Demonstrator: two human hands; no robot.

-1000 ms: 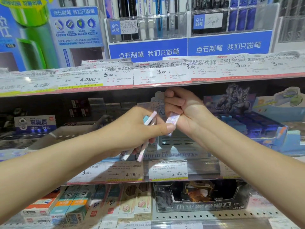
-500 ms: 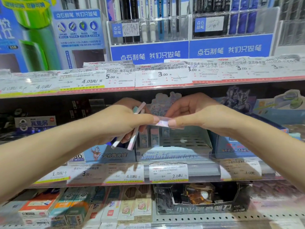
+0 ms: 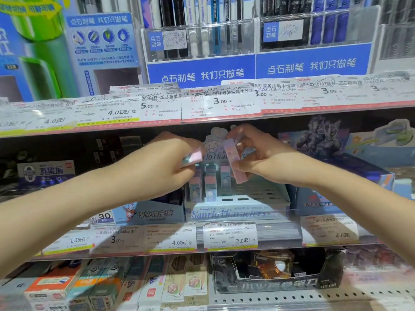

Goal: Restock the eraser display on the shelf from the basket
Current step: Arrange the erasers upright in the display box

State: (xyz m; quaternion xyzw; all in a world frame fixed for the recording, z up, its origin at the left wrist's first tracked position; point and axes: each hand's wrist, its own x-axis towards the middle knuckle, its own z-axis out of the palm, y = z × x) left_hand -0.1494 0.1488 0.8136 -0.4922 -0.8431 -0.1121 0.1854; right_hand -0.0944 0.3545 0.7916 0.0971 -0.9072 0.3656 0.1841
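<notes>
A pale blue slotted eraser display box (image 3: 265, 194) stands on the middle shelf, with several pastel erasers (image 3: 211, 182) upright in its left slots. My right hand (image 3: 267, 158) pinches one long pink eraser (image 3: 234, 163), held nearly upright just above the box's slots. My left hand (image 3: 161, 162) grips a few more pink and blue erasers (image 3: 193, 157), whose ends stick out toward the box. The basket is out of view.
A price-tag rail (image 3: 202, 108) of the shelf above hangs just over my hands. Another clear rail (image 3: 224, 236) runs along the shelf front. A blue eraser box (image 3: 155, 213) stands left of the display and a dark blue box (image 3: 336, 176) to its right. More stationery fills the shelf below.
My right hand has taken one pink eraser from my left hand and turned it nearly upright over the display box. My hands have drawn apart.
</notes>
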